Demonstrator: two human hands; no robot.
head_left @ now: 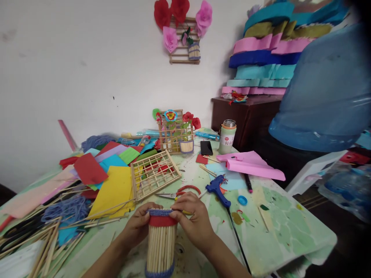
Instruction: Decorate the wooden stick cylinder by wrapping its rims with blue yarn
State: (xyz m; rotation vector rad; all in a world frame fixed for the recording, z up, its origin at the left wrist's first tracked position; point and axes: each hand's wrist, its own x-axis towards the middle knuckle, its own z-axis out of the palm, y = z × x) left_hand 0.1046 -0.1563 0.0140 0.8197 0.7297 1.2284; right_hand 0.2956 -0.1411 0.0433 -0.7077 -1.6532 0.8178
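Note:
Between my two hands is a small basket of wooden sticks [161, 247], with a red band and blue yarn around its upper rim and more blue yarn at its base. My left hand [138, 224] grips the rim's left side. My right hand [193, 217] pinches the right end of the rim, fingers bent over the yarn. Just beyond my hands lie scissors with red handles [188, 188]. To the right of them rests a blue glue gun [219, 190], its cord running toward me. A stick lattice frame [156, 173] lies behind the scissors.
Coloured paper sheets [111, 189], blue yarn [68, 208] and loose sticks [50, 251] cover the left side. A decorated lattice [176, 133] stands at the back near a phone [206, 148] and a bottle [227, 138]. Pink paper [252, 165] lies at right.

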